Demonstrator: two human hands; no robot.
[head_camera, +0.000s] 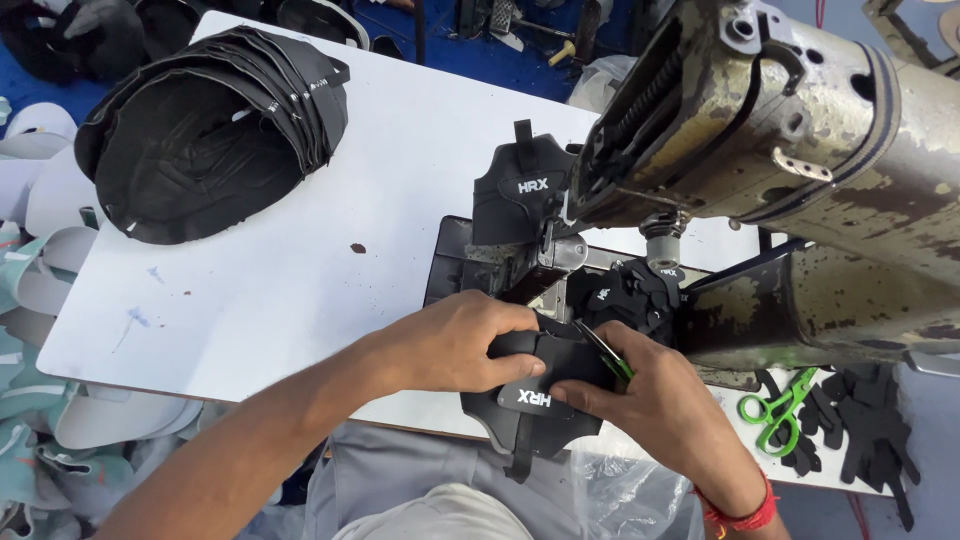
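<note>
Two hands grip one black tongue piece (535, 395) at the desk (300, 270) edge: left hand (460, 345) flattens it, right hand (650, 400) pinches snips (603, 352); best cut close, fabric held taut.

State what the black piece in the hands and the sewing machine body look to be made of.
Black piece under both hands: soft matte fabric or foam-backed synthetic, judging by its dull, bending surface.
Sewing machine body: painted metal, probably cast; glossy paint chipped to dark patches.
</note>
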